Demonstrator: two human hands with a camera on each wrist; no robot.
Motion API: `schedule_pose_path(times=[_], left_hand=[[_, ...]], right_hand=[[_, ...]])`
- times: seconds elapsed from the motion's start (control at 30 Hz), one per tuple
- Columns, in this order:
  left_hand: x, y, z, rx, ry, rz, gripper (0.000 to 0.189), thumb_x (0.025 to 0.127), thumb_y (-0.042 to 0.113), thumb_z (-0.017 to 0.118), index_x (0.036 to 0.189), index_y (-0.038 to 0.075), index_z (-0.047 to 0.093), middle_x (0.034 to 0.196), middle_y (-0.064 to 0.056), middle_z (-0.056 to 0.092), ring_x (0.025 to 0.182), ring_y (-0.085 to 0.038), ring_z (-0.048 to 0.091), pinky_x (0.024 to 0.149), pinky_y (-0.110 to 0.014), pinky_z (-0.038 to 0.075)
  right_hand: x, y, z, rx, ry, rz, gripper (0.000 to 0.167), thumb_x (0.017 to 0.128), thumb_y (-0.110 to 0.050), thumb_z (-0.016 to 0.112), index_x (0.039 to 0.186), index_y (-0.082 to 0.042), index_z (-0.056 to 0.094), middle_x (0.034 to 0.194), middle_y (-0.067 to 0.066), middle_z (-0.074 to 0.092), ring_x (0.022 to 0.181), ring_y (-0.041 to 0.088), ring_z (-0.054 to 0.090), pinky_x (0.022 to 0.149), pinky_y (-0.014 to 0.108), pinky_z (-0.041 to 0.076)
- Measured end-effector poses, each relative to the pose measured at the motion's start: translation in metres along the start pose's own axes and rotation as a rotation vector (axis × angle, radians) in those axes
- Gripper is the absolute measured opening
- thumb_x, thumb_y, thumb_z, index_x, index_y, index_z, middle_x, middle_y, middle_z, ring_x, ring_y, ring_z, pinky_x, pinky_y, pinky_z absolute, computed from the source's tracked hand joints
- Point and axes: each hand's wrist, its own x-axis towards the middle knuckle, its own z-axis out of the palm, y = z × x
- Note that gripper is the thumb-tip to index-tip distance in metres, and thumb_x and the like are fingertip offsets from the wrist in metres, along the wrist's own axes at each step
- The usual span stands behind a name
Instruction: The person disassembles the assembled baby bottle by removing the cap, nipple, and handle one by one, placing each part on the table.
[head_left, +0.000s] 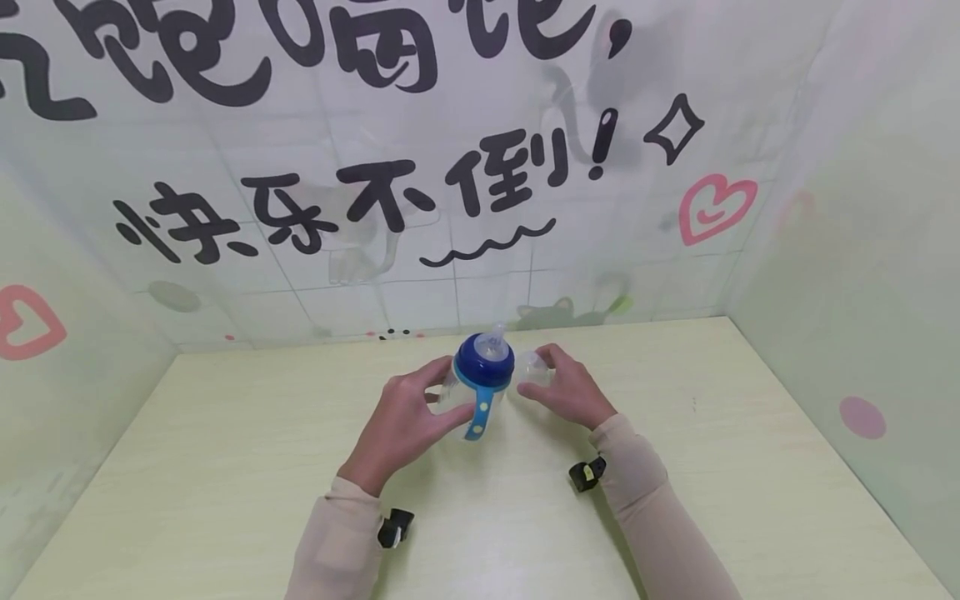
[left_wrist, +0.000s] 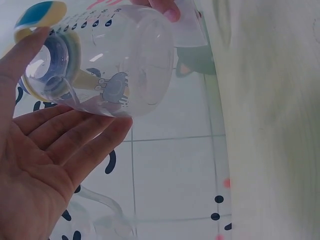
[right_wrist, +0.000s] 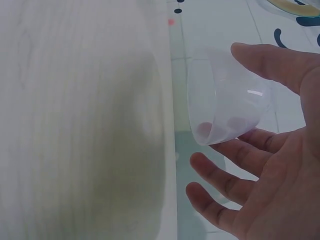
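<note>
My left hand (head_left: 405,417) grips a clear baby bottle (left_wrist: 145,65) between thumb and fingers. The bottle has a dark blue collar (head_left: 474,367), a see-through teat (head_left: 492,343) pointing up, and a light blue handle (head_left: 478,415) with pale dots near my thumb. Measuring marks and a crab drawing show on its side in the left wrist view. Close to its right, my right hand (head_left: 570,387) pinches a clear dome-shaped cap (right_wrist: 235,100) between thumb and fingers. The cap's open rim faces the table in the right wrist view. Two other fingers stand loose of it.
Both hands work over a pale wood-grain table (head_left: 247,467). A white tiled-pattern wall (head_left: 405,300) with black lettering rises at its back edge, and side walls (head_left: 847,333) enclose it left and right. Each wrist carries a small black camera (head_left: 395,528).
</note>
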Motion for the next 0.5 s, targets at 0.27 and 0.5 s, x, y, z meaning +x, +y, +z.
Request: schedule_pose_path(times=[0.27, 0.5], left_hand=[[0.0007, -0.0002, 0.0002, 0.009, -0.002, -0.006, 0.060, 0.084, 0.031, 0.082, 0.135, 0.007, 0.060, 0.119, -0.011, 0.070, 0.109, -0.027, 0.067, 0.081, -0.037, 0.061], [0.0009, -0.0007, 0.0014, 0.012, -0.008, -0.009, 0.061, 0.084, 0.031, 0.082, 0.135, 0.007, 0.060, 0.120, -0.011, 0.070, 0.110, -0.027, 0.067, 0.081, -0.037, 0.061]], right_hand=[[0.0016, 0.0059, 0.0020, -0.010, -0.001, -0.018, 0.054, 0.086, -0.029, 0.077, 0.128, -0.006, 0.053, 0.123, 0.015, 0.063, 0.109, 0.030, 0.058, 0.096, 0.050, 0.050], [0.0025, 0.0077, 0.0040, -0.038, -0.013, -0.017, 0.054, 0.086, -0.028, 0.077, 0.128, -0.005, 0.053, 0.120, 0.013, 0.063, 0.108, 0.030, 0.058, 0.096, 0.050, 0.051]])
